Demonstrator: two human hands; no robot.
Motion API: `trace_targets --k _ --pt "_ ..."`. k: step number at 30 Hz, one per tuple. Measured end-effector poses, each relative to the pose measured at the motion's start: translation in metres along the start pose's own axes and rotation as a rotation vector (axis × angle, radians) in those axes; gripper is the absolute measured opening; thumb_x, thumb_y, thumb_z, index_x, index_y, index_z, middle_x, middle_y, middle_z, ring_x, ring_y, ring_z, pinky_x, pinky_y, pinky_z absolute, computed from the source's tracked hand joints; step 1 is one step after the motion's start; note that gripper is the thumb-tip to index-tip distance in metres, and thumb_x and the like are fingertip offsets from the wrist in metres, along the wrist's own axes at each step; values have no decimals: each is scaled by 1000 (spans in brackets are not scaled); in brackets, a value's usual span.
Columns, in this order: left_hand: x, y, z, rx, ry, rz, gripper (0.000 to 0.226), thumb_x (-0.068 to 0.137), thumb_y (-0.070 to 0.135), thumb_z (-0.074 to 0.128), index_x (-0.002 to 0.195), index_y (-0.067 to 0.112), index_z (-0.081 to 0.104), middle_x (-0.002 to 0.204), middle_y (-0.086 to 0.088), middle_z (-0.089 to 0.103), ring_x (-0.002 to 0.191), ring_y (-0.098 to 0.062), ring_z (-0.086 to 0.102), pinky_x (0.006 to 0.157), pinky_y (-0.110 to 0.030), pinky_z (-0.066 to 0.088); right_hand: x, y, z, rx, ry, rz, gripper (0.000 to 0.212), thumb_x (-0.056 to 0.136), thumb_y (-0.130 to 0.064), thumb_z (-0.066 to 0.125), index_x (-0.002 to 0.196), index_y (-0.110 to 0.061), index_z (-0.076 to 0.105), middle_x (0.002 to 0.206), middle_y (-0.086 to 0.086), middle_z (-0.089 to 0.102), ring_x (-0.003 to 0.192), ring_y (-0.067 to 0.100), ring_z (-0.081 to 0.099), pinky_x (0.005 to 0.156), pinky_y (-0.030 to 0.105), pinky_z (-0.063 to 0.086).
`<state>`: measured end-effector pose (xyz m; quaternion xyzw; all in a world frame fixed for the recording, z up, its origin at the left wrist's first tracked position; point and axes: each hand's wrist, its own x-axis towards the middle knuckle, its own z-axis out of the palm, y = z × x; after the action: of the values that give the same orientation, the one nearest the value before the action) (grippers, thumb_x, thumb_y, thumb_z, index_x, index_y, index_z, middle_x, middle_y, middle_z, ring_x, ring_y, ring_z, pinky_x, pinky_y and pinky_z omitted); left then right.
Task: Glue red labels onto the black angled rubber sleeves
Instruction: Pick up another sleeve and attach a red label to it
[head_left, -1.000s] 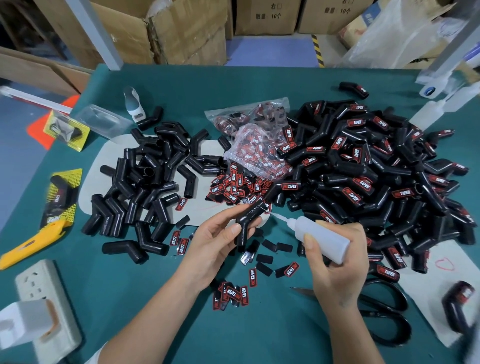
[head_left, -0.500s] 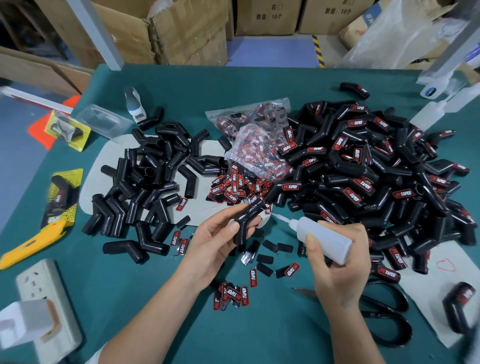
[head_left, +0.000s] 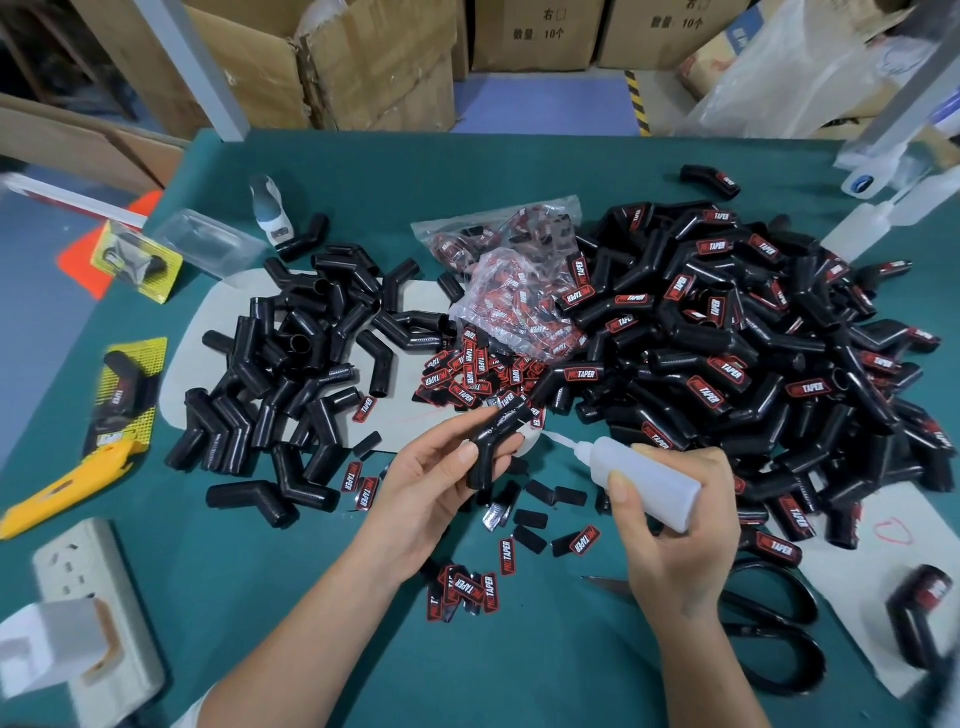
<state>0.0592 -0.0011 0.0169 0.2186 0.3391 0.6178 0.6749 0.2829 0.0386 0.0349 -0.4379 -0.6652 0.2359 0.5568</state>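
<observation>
left hand (head_left: 431, 483) pinches a bare sleeve (head_left: 496, 441) above the table (head_left: 311, 597), upper arm turned toward the nozzle, while right hand (head_left: 670, 525) grips the glue bottle (head_left: 644, 480) tipped at it, likely to wet the label spot.

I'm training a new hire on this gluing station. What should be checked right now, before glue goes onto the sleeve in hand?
1. Sleeve gripped by the left hand: ok.
2. Glue bottle held by the right hand: ok.
3. Nozzle aimed at the sleeve's upper end: ok, tip close beside it; contact cannot tell.
4. Sleeve face bare, no label yet: ok on the visible side.
5. Loose red labels on the table near the hands: ok.
6. Glue flowing: cannot tell.
</observation>
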Motion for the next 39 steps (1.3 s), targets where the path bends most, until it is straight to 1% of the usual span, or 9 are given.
trace_targets --k 2,6,11,15,16,19,24,35,39 --pt "0 0 0 -3 -7 2 49 96 17 76 142 6 63 141 -29 62 131 -36 63 102 -31 56 1 0 0 7 1 4 21 89 -22 68 108 -15 61 112 -27 54 96 -3 55 80 13 44" --pt "0 -1 -1 -7 -11 0 49 96 18 76 142 6 63 142 -29 61 131 -36 63 101 -30 56 0 -3 1 8 -39 -15 24 88 -21 69 111 -21 62 101 -4 60 97 -3 56 84 12 43" --pt "0 1 -1 -3 -13 1 50 96 19 76 142 6 62 141 -28 62 130 -35 64 102 -30 56 0 0 0 18 -16 15 21 90 -23 68 107 -13 62 113 -26 56 96 -2 56 82 13 45" --pt "-1 1 1 -9 -6 0 50 95 19 77 141 6 63 141 -29 62 129 -36 64 100 -29 56 -1 -2 0 7 -42 -14 21 89 -22 69 108 -16 63 100 -3 61 96 -3 56 84 11 43" --pt "-1 1 1 -5 -4 3 51 95 19 77 141 6 63 141 -29 62 130 -36 64 100 -29 56 -1 -3 0 9 -43 -9 22 89 -22 69 109 -18 63 102 -5 61 96 -3 56 84 11 42" --pt "0 1 1 7 -10 9 50 95 19 77 141 6 64 141 -28 62 131 -36 63 101 -29 56 0 -1 -1 9 -29 5 20 89 -23 68 108 -18 63 113 -30 56 96 -2 56 81 13 44" --pt "0 0 2 13 -2 10 51 94 22 79 140 7 65 141 -29 62 131 -37 63 100 -29 56 -1 -2 0 6 -53 -9 22 88 -23 69 109 -18 63 104 -9 60 96 -4 56 84 10 42" --pt "0 -2 -3 33 -28 21 48 98 19 74 143 7 62 141 -28 62 132 -36 63 102 -29 55 0 -2 -2 5 -43 1 20 89 -23 68 107 -19 62 101 -7 60 96 -4 55 82 11 42" --pt "1 -2 -2 39 -33 21 48 98 17 73 143 6 62 142 -29 61 133 -38 61 103 -29 55 0 -4 -2 -10 -49 -6 20 89 -22 68 106 -16 61 96 1 61 96 -4 55 83 11 42"
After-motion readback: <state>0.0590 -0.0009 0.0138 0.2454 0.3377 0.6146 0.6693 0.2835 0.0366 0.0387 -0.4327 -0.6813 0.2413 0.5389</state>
